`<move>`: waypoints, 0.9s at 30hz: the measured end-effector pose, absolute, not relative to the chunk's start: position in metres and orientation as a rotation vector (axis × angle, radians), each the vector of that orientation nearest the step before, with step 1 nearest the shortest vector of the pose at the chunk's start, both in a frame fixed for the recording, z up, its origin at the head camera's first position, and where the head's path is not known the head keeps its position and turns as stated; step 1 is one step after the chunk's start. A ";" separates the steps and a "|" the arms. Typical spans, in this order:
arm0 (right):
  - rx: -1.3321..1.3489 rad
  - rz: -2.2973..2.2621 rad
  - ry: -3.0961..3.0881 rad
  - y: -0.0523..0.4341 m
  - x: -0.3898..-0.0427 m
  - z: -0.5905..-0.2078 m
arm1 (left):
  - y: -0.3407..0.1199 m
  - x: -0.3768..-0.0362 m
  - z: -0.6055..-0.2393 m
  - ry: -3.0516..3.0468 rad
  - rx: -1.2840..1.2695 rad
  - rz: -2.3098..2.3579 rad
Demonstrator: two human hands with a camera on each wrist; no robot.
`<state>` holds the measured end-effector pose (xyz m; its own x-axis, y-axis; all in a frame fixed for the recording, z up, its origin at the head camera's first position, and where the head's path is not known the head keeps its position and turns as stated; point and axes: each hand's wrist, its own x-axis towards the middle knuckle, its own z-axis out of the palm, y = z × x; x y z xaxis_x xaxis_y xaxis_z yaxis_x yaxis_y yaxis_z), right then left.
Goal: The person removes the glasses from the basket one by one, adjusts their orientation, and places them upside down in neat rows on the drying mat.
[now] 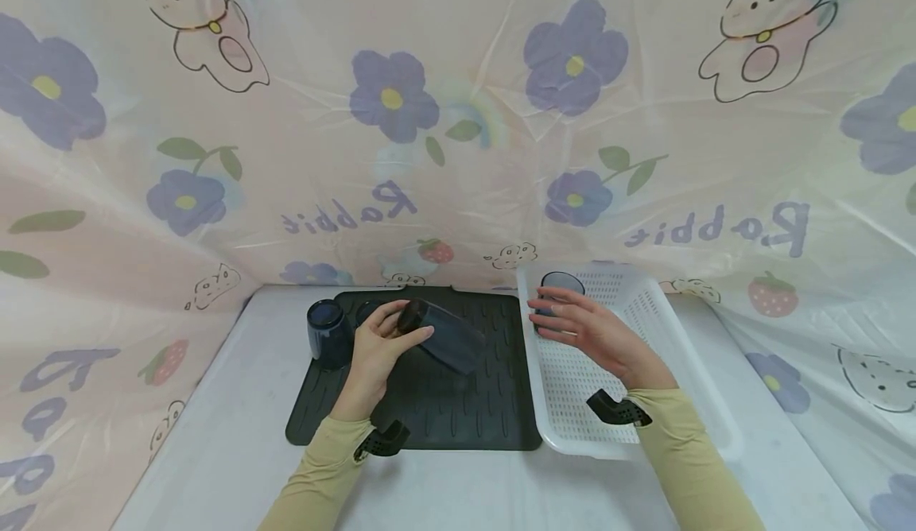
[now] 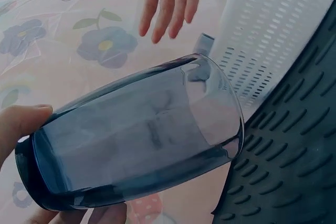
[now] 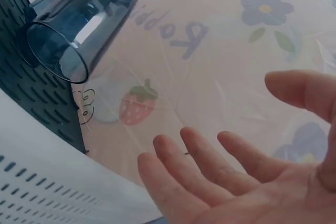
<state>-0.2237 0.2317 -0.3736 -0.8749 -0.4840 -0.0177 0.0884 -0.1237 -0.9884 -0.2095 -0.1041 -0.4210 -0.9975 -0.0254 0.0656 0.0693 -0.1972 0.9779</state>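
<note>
My left hand [image 1: 378, 350] grips a blue-tinted drinking glass [image 1: 452, 340] by its thick base. The glass is tilted above the black mat, its rim pointing right and down. In the left wrist view the glass [image 2: 136, 135] looks hollow, with thumb and fingers around the base end. My right hand [image 1: 590, 328] is over the white basket, fingers spread and holding nothing; the right wrist view shows its palm [image 3: 247, 198] bare. Behind its fingers a blue glass [image 1: 563, 281] stands in the basket, partly hidden.
Another blue glass [image 1: 331, 336] stands upside down on the black ridged mat's [image 1: 458, 420] left side. A further dark glass [image 1: 366, 309] is mostly hidden behind my left hand. The white perforated basket [image 1: 704, 404] sits right of the mat, and a patterned curtain [image 1: 472, 173] hangs behind.
</note>
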 end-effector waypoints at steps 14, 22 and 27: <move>-0.388 -2.092 1.769 0.251 -0.223 -0.373 | -0.101 -0.211 -0.428 -2.094 -0.079 -2.101; -0.380 -2.115 1.805 0.263 -0.222 -0.373 | -0.101 -0.213 -0.431 -2.127 -0.096 -1.981; -0.379 -2.114 1.823 0.270 -0.223 -0.374 | -0.101 -0.215 -0.434 -2.145 -0.119 -1.892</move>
<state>-0.2227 0.2697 -0.3739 -0.9125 -0.4088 -0.0100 0.0699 -0.1317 -0.9888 -0.2152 -0.1011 -0.4342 -0.9579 -0.1210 0.2604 0.2433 0.1398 0.9598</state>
